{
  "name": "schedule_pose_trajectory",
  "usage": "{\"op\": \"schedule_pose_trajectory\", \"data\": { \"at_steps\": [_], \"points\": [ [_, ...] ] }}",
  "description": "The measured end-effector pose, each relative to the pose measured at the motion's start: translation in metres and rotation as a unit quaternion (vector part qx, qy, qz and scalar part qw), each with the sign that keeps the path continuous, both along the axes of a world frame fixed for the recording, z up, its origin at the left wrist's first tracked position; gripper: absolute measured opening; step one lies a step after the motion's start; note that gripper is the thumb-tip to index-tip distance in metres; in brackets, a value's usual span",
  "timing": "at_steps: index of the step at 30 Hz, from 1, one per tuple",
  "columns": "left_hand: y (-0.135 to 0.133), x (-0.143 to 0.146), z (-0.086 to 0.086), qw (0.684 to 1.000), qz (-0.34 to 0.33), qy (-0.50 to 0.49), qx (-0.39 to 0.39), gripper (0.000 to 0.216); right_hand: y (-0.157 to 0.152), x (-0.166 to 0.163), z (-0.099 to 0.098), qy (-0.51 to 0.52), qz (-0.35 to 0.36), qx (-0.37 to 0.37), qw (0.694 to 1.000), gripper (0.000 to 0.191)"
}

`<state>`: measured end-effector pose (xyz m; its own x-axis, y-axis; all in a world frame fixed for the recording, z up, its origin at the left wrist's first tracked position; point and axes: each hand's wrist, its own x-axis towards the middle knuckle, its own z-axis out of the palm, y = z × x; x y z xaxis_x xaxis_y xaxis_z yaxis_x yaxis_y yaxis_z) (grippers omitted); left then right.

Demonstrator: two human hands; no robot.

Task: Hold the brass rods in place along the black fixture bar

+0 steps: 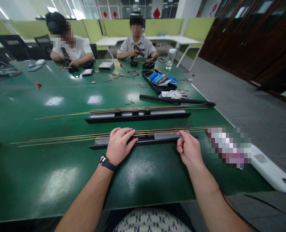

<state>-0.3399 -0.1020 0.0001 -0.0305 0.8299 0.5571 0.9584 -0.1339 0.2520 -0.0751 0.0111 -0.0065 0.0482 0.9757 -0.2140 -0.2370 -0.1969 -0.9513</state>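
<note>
On the table in front of me lies a long black rail [167, 140] with a grey channel and small black blocks [146, 137] in its middle. Several thin brass-coloured rods [60, 139] run lengthwise along it and stick out past both ends. My left hand [120, 145] wraps over the rail left of the blocks, its fingers across the rods and its thumb on the near side. At the right end, my right hand [189, 146] is closed in a pinch at the rods, index finger extended along them. Exactly what lies between its fingertips is hard to see.
Beyond lies a second black rail [138, 118] with rods on top. Farther back are a black foam-like strip [176, 100], gloves [174, 94] and a black tray [157, 87]. A white device [271, 167] sits at right. Two people work across the green table [67, 180].
</note>
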Motion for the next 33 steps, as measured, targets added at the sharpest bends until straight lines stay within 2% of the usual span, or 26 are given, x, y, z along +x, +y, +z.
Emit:
{"op": "schedule_pose_trajectory", "data": {
  "at_steps": [9, 15, 19, 26, 33],
  "points": [
    [0.0, 0.001, 0.001, 1.0, -0.002, 0.002, 0.002, 0.027, -0.006, -0.005, -0.001, 0.01, 0.119, -0.002, 0.993, 0.04],
    [0.0, 0.0, 0.0, 1.0, -0.002, 0.001, 0.003, 0.027, -0.006, -0.007, 0.0, 0.007, 0.135, -0.007, 0.991, 0.041],
    [0.0, 0.0, 0.001, 1.0, -0.002, 0.001, 0.0, 0.028, -0.004, -0.004, 0.001, 0.025, 0.093, -0.008, 0.995, 0.034],
    [0.0, 0.0, 0.002, 1.0, -0.002, 0.007, 0.001, 0.027, 0.006, 0.004, 0.001, 0.019, -0.06, -0.007, 0.998, 0.024],
    [-0.001, 0.001, 0.002, 1.0, -0.003, 0.005, 0.0, 0.027, 0.009, 0.007, 0.002, 0.013, -0.103, -0.004, 0.995, 0.025]
  ]
}}
